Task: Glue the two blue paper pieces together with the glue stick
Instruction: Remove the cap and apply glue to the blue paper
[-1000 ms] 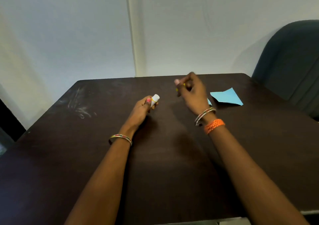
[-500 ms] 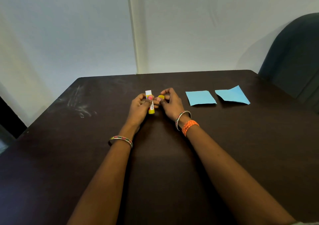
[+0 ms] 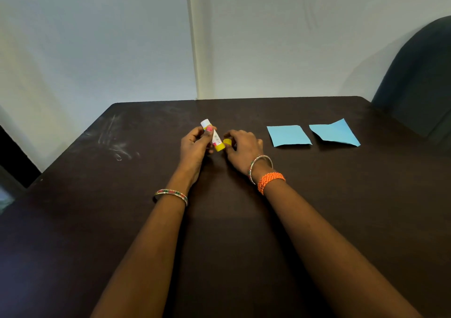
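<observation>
Head view shows our left hand (image 3: 195, 144) curled round the glue stick (image 3: 212, 135), thumb pressed on the barrel near its white top, the tube tilted so its yellow base points down and to the right. Our right hand (image 3: 241, 148) sits just beside it, fingers curled in on a small yellow piece (image 3: 227, 142) that we take to be the cap; whether cap and base touch we cannot tell, since the fingers cover the gap.

We judge the step in hand to be getting the stick ready to spread. To do it well, we keep the barrel steady in the left hand and let only the right hand turn the base, raising just a little glue so it does not smear or snap. The cap should go down on the table (image 3: 231, 220) near the hands, upright so it does not roll off.

Further right, well apart from both hands, the near blue paper piece (image 3: 288, 135) lies flat, and the far blue paper piece (image 3: 335, 133) lies just beside it, not touching, with its far corner lifted a little. Neither has glue on it that we can see. A dark chair (image 3: 419, 73) stands beyond them.
</observation>
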